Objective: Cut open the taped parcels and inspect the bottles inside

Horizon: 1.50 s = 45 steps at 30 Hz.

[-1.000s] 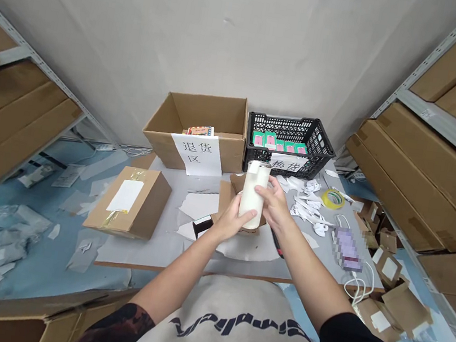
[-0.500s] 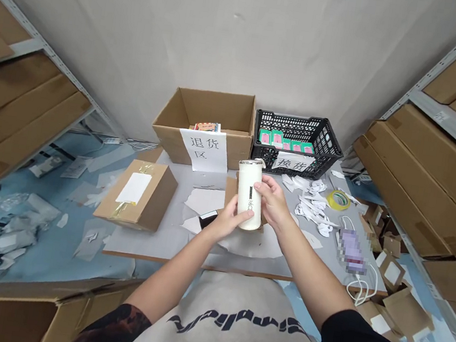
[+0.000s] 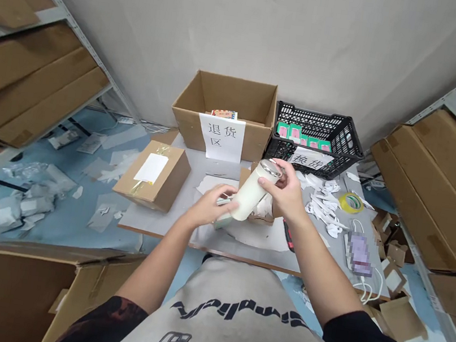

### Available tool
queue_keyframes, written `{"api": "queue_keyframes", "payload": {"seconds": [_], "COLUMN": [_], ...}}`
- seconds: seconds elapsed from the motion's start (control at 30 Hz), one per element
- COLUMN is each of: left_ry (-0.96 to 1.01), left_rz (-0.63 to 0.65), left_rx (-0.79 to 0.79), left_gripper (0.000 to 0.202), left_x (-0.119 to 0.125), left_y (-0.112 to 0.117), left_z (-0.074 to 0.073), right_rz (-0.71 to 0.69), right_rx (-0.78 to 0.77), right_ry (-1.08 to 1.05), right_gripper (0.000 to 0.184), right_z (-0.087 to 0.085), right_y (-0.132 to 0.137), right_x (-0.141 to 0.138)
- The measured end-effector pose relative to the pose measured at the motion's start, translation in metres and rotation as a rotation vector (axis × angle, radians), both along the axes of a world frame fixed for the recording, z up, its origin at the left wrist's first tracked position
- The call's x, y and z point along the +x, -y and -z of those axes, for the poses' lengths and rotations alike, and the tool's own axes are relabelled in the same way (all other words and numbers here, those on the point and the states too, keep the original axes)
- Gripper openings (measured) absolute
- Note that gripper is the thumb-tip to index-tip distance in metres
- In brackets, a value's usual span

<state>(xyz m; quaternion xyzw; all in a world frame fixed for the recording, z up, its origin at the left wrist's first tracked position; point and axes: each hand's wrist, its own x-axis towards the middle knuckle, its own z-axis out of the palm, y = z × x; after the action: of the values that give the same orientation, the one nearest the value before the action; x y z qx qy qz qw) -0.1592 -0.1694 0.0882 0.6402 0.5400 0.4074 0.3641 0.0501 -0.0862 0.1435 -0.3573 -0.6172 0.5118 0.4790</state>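
Note:
I hold a white cylindrical bottle (image 3: 250, 194) with a silver cap, tilted so its top leans right. My left hand (image 3: 208, 207) is closed round its lower end. My right hand (image 3: 287, 194) grips the upper part just below the cap. Both hands hover above the grey table (image 3: 169, 222), over torn white paper and brown card scraps.
A taped cardboard parcel (image 3: 154, 174) lies left on the table. At the back stand an open carton (image 3: 228, 111) with a paper sign and a black crate (image 3: 316, 141) of green packs. Paper scraps, a tape roll (image 3: 351, 201) and a phone (image 3: 357, 252) lie right. Shelves of cartons flank both sides.
The bottle went from upright to tilted, cap swinging right. My right hand slid up toward the cap and my left hand dropped to the bottom end. The camera view shifted left and down.

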Motion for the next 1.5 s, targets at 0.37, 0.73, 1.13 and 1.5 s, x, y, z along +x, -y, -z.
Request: {"api": "queue_keyframes", "payload": {"seconds": [0.37,0.73,1.13,1.5], "left_ry": [-0.612,-0.739,-0.713,-0.607], "left_rz": [-0.187,-0.215,-0.042,-0.051], "left_rx": [0.086,0.127,0.136,0.040], "left_gripper": [0.021,0.030,0.016,0.012], "left_x": [-0.017,-0.015,-0.009,-0.006], "left_y": [0.037,0.035,0.034,0.029], "left_z": [0.079,0.090,0.084,0.092], "right_rz": [0.106,0.108,0.200,0.190], "right_rx": [-0.002,-0.025,-0.021,-0.045], "right_ry": [0.100,0.138,0.118,0.056], "right_gripper": [0.060,0.058,0.063,0.067], "right_z": [0.034,0.058,0.083,0.089], "right_y": [0.009,0.011,0.008,0.002], "right_x": [0.001,-0.010,-0.021,-0.037]}}
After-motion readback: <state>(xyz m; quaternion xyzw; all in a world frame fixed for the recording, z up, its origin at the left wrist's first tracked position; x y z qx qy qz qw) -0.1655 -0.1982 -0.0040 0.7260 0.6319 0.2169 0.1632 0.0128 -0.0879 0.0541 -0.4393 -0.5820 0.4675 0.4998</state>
